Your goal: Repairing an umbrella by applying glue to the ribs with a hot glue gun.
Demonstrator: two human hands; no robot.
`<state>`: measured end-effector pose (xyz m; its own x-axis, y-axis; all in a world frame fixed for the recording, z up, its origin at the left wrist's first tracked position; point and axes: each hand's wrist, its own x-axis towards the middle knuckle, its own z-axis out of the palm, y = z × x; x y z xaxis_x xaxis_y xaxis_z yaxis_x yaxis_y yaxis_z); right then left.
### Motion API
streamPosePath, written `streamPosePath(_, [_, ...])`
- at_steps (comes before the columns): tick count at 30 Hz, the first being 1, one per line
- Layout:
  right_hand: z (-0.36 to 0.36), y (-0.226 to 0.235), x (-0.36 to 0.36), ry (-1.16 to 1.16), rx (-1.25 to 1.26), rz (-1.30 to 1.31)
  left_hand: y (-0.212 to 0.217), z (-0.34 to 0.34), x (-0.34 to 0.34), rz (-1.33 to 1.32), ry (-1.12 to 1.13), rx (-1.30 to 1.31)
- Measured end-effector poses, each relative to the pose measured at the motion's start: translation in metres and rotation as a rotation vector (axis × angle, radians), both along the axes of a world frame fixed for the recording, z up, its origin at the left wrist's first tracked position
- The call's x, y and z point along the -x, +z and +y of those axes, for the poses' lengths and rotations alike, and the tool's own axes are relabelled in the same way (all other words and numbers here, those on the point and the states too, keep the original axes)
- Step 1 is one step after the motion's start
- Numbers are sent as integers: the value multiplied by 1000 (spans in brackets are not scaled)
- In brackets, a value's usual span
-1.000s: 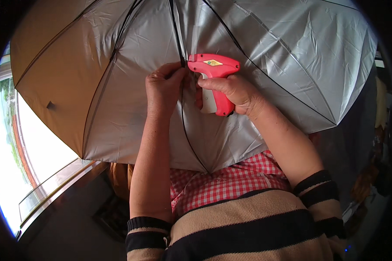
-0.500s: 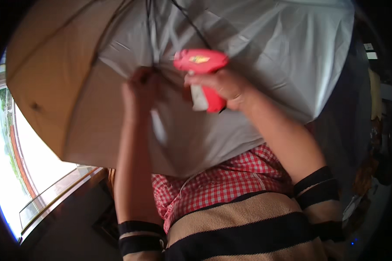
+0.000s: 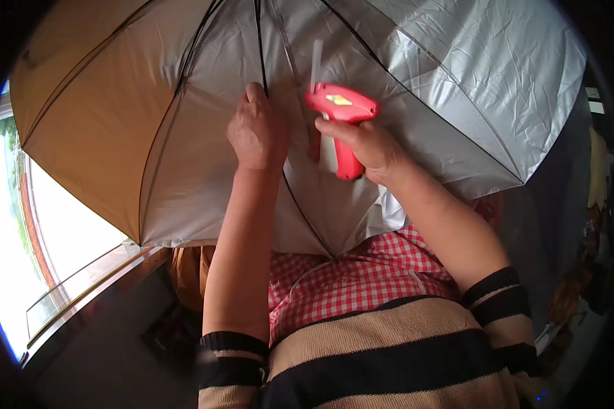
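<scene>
An umbrella (image 3: 450, 102) with a silver-grey lining lies spread before me, its inside and dark ribs showing. My left hand (image 3: 256, 133) is closed at a dark rib (image 3: 261, 51), thumb and forefinger at the metal; the other fingers are hidden behind the hand. To the right of it, my right hand (image 3: 372, 150) grips a red tagging gun (image 3: 348, 102) with a white trigger by its handle. A clear strip (image 3: 316, 61) sticks up from the gun's front end. The gun hangs in front of the lining, apart from the left hand.
The umbrella's near edge rests against my red-checked apron (image 3: 348, 293). A bright window (image 3: 61, 225) stands at the left, with brown cloth (image 3: 191, 273) beside its sill. Several jumbled things (image 3: 573, 286) lie in shadow at the far right.
The umbrella has turned and shifted, so a rib now runs toward my apron. My left hand has moved right along with it. The tagging gun has moved slightly right.
</scene>
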<state>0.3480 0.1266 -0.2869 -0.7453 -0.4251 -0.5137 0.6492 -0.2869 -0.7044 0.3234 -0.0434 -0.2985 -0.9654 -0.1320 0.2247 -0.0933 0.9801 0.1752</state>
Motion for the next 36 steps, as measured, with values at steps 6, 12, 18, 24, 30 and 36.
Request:
streamPosePath(6, [-2, -17, 19, -142, 12, 77, -2, 16, -3, -66, 51, -956])
streamPosePath(12, [5, -7, 15, -50, 2, 82, 6, 20, -3, -169, 119, -1359])
streamPosePath(18, [7, -10, 17, -52, -25, 95, 5, 23, -1, -151, 148, -1407])
streamPosePath(24, [8, -10, 21, -23, 7, 64, 11, 25, 0, -143, 150, -1357])
streamPosePath(30, [13, -3, 25, 53, 159, -3, 13, 23, 0, -145, 129, -1355])
streamPosePath(36, [10, -5, 24, 37, 157, 4, 15, 25, -3, -144, 107, -1303])
